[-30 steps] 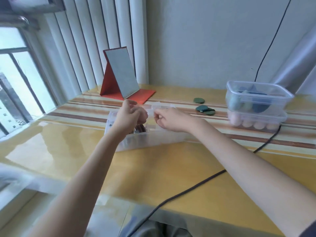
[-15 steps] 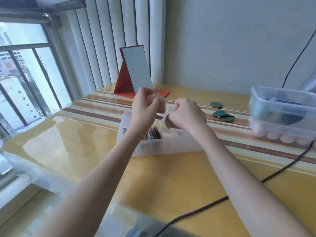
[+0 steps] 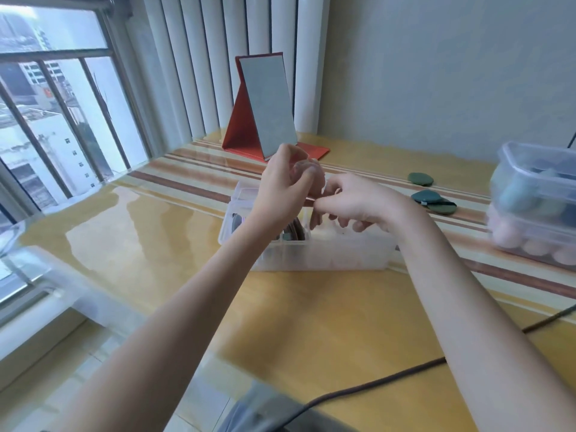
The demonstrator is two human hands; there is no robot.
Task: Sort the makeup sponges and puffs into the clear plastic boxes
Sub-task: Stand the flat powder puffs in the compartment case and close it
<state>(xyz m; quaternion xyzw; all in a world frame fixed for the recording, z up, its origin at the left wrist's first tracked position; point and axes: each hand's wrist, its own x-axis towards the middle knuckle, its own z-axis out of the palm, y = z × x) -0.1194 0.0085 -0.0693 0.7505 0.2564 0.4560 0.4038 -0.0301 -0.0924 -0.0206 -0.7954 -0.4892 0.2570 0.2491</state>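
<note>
Both hands, left (image 3: 280, 188) and right (image 3: 352, 202), are crowding the space above the long clear box (image 3: 327, 254). Stacked boxes (image 3: 536, 207) are blocking the right; green puffs (image 3: 431, 199) and a mirror (image 3: 268, 107) are standing behind. The near tabletop (image 3: 311, 322) is lying open, a cable (image 3: 374, 381) crossing it.

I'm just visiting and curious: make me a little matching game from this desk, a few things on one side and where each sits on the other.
Things:
1. mirror
2. green puffs
3. left hand
4. stacked boxes

Places:
a. far right of the desk
b. above the long clear box, holding a pink sponge
c. standing at the back by the blinds
d. lying loose on the striped cloth

Pairs: 1-c, 2-d, 3-b, 4-a
</note>
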